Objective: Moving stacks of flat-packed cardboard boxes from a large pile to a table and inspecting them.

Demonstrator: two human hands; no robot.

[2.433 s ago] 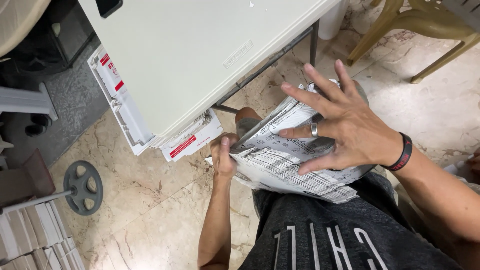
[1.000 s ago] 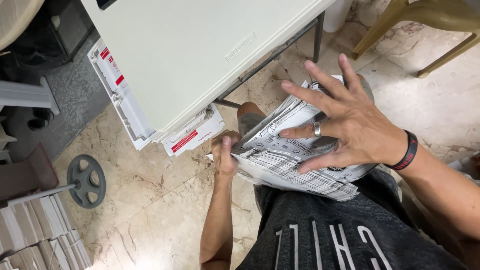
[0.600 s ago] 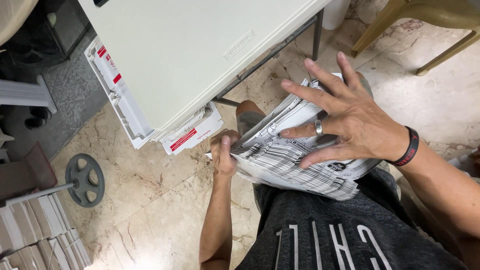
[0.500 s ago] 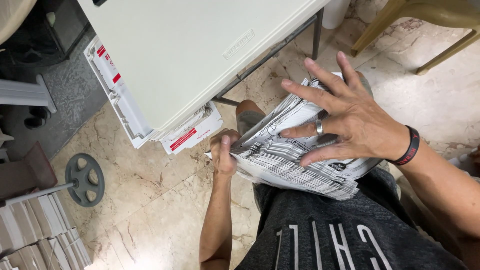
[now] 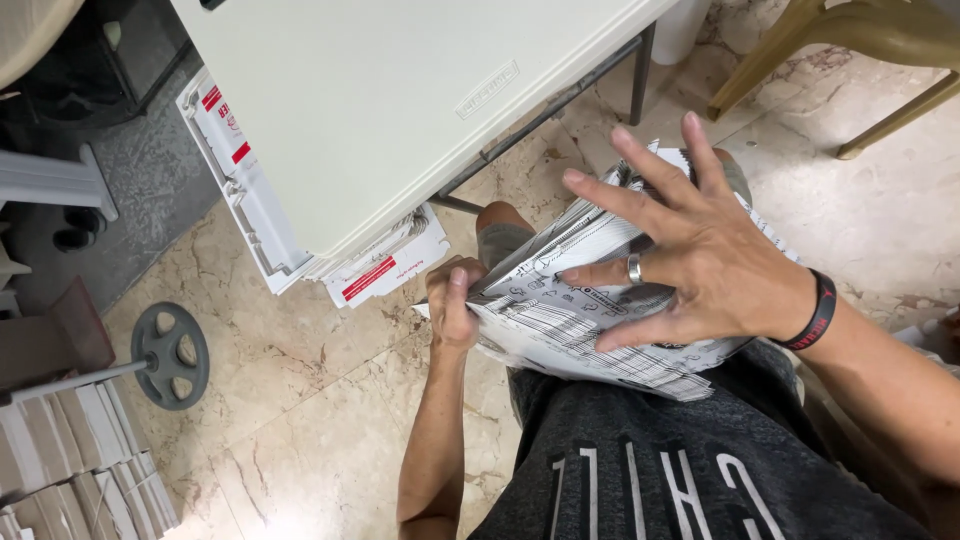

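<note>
Flat printed cardboard stack (image 5: 590, 330), left hand (image 5: 455, 305) gripping its edge, right hand (image 5: 700, 265) splayed flat on top

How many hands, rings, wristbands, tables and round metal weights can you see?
Hands: 2, left hand and right hand on the stack of printed sheets
Ring: 1
Black wristband: 1
Table: 1
Round weight: 1
Total: 6

Table edge (image 5: 400, 235) close above hands
</note>
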